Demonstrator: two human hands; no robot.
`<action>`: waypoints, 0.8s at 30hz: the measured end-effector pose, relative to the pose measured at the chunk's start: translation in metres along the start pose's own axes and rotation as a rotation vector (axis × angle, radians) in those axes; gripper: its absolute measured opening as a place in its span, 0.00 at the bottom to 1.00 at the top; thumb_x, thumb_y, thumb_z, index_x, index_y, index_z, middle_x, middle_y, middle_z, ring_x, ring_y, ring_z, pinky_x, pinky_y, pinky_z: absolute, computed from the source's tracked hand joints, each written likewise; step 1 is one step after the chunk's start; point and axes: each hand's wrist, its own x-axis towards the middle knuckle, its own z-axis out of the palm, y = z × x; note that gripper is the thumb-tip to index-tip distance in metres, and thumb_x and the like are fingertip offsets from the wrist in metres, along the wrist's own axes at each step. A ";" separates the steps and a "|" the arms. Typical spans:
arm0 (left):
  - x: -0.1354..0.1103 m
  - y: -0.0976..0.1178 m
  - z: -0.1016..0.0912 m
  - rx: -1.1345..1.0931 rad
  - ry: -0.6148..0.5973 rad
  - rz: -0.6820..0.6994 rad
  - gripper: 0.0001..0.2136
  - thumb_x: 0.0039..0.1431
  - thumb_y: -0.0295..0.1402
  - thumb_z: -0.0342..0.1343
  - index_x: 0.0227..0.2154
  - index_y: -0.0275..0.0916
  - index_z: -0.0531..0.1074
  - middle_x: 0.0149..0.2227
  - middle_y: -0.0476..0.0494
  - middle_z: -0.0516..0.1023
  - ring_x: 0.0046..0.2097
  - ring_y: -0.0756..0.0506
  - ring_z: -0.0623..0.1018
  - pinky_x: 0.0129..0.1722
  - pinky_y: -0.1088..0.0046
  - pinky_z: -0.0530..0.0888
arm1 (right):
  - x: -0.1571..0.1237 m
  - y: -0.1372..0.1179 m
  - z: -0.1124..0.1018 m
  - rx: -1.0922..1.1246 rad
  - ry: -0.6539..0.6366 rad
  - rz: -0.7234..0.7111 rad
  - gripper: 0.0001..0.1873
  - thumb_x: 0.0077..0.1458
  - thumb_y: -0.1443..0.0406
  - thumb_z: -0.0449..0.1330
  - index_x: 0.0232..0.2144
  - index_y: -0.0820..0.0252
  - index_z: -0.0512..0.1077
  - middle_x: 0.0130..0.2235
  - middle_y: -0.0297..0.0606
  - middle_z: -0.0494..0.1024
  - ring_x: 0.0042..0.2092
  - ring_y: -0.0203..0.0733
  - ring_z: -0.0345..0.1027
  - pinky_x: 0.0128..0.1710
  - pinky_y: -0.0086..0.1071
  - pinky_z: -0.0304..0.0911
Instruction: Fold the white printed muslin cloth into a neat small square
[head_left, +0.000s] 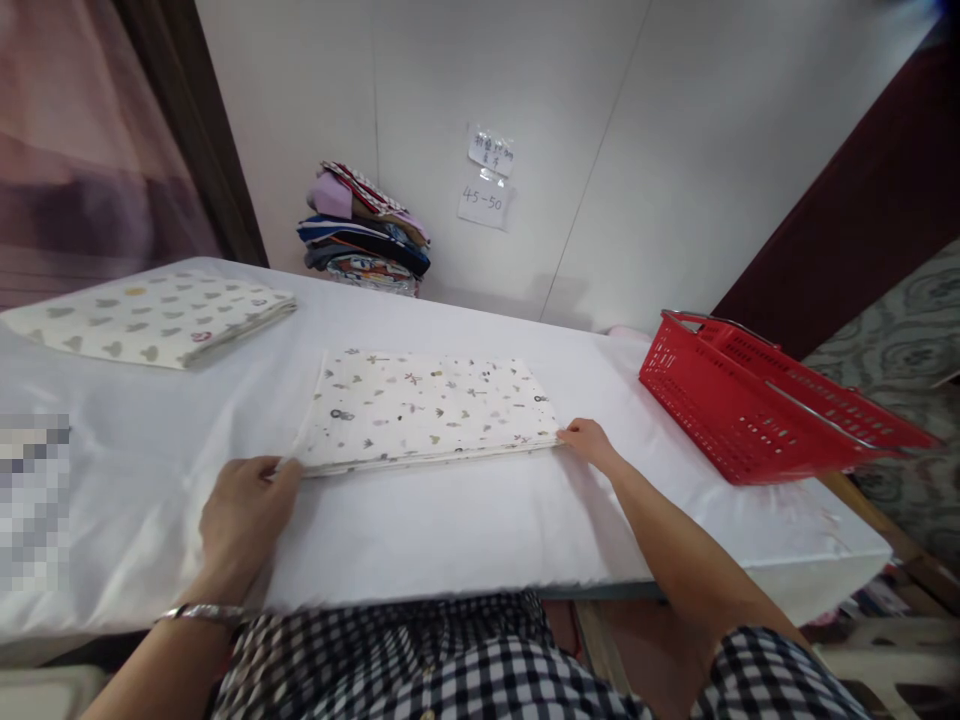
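A white cloth (427, 405) with small printed figures lies flat in front of me, folded into a long rectangle with several layers showing along its near edge. My left hand (247, 505) pinches its near left corner between thumb and fingers. At the near right corner, my right hand (587, 441) grips the edge with the fingertips. The cloth rests on the white-covered table (465, 530) between both hands.
Another folded white cloth (150, 315) with grey prints lies at the back left. A stack of folded fabrics (366, 235) stands behind the table by the wall. On the right is a red perforated basket (750, 400). Paper notes (486, 180) hang on the wall.
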 end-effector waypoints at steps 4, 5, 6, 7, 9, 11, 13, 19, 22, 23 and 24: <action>-0.001 0.002 -0.001 0.025 -0.032 -0.002 0.18 0.54 0.44 0.42 0.37 0.39 0.70 0.47 0.41 0.70 0.44 0.39 0.72 0.39 0.65 0.70 | 0.000 0.006 0.005 -0.020 -0.060 0.029 0.11 0.49 0.59 0.56 0.24 0.61 0.69 0.19 0.30 0.70 0.19 0.31 0.60 0.22 0.26 0.54; -0.002 0.003 -0.002 0.026 -0.035 0.000 0.18 0.54 0.44 0.42 0.37 0.39 0.70 0.47 0.41 0.70 0.44 0.39 0.73 0.39 0.64 0.70 | 0.000 0.007 0.005 -0.030 -0.072 0.032 0.11 0.49 0.59 0.56 0.24 0.61 0.69 0.19 0.30 0.70 0.18 0.31 0.60 0.22 0.26 0.54; -0.002 0.004 -0.002 0.025 -0.037 0.000 0.18 0.54 0.44 0.42 0.37 0.39 0.70 0.47 0.40 0.70 0.44 0.39 0.73 0.39 0.64 0.70 | 0.001 0.007 0.005 -0.046 -0.080 0.033 0.11 0.49 0.59 0.57 0.24 0.61 0.69 0.18 0.30 0.70 0.18 0.31 0.60 0.22 0.26 0.54; -0.002 0.004 -0.002 0.020 -0.041 0.001 0.18 0.54 0.44 0.42 0.37 0.39 0.70 0.48 0.39 0.70 0.44 0.38 0.73 0.39 0.63 0.70 | 0.003 0.007 0.004 -0.064 -0.082 0.034 0.11 0.49 0.59 0.57 0.25 0.61 0.69 0.18 0.30 0.70 0.18 0.32 0.60 0.23 0.26 0.53; -0.002 0.004 -0.003 -0.006 -0.041 0.006 0.18 0.54 0.43 0.43 0.39 0.38 0.70 0.48 0.38 0.70 0.45 0.37 0.73 0.40 0.62 0.70 | 0.005 0.006 0.003 -0.099 -0.076 0.034 0.11 0.47 0.58 0.59 0.25 0.61 0.70 0.16 0.29 0.69 0.19 0.33 0.61 0.23 0.27 0.52; 0.001 0.003 -0.003 -0.045 -0.046 0.013 0.20 0.53 0.42 0.44 0.45 0.37 0.68 0.48 0.36 0.71 0.46 0.37 0.73 0.41 0.62 0.70 | 0.007 0.003 0.002 -0.117 -0.070 0.026 0.10 0.46 0.59 0.60 0.25 0.61 0.70 0.16 0.30 0.68 0.19 0.34 0.61 0.23 0.27 0.52; 0.007 0.001 -0.004 -0.063 -0.073 0.023 0.23 0.52 0.41 0.45 0.49 0.36 0.65 0.48 0.36 0.72 0.46 0.37 0.73 0.42 0.61 0.70 | 0.008 0.000 0.002 -0.115 -0.076 0.013 0.10 0.46 0.60 0.60 0.22 0.61 0.69 0.16 0.30 0.68 0.19 0.34 0.61 0.22 0.27 0.51; 0.026 0.000 -0.007 -0.014 -0.216 0.008 0.23 0.50 0.39 0.45 0.49 0.36 0.66 0.48 0.35 0.74 0.48 0.35 0.73 0.43 0.61 0.69 | 0.005 -0.007 0.007 -0.012 -0.081 -0.003 0.07 0.46 0.64 0.57 0.20 0.60 0.66 0.17 0.31 0.68 0.20 0.33 0.61 0.20 0.26 0.54; 0.029 0.002 -0.012 -0.006 -0.253 0.000 0.19 0.48 0.38 0.46 0.43 0.37 0.70 0.46 0.35 0.75 0.47 0.36 0.74 0.42 0.63 0.68 | 0.005 -0.003 0.011 0.276 -0.134 0.081 0.06 0.46 0.62 0.57 0.23 0.59 0.64 0.20 0.34 0.72 0.22 0.35 0.66 0.21 0.27 0.60; 0.029 0.003 -0.013 -0.007 -0.260 0.004 0.18 0.48 0.38 0.47 0.41 0.38 0.70 0.45 0.35 0.75 0.46 0.37 0.74 0.41 0.65 0.68 | 0.006 -0.001 0.012 0.389 -0.161 0.117 0.07 0.45 0.62 0.57 0.24 0.59 0.64 0.21 0.35 0.73 0.23 0.37 0.68 0.22 0.27 0.62; 0.029 0.004 -0.014 -0.007 -0.262 0.010 0.16 0.48 0.38 0.47 0.39 0.38 0.70 0.44 0.36 0.76 0.45 0.38 0.75 0.40 0.66 0.69 | 0.007 0.001 0.013 0.483 -0.185 0.150 0.07 0.44 0.62 0.58 0.26 0.59 0.64 0.23 0.36 0.74 0.24 0.38 0.69 0.23 0.28 0.64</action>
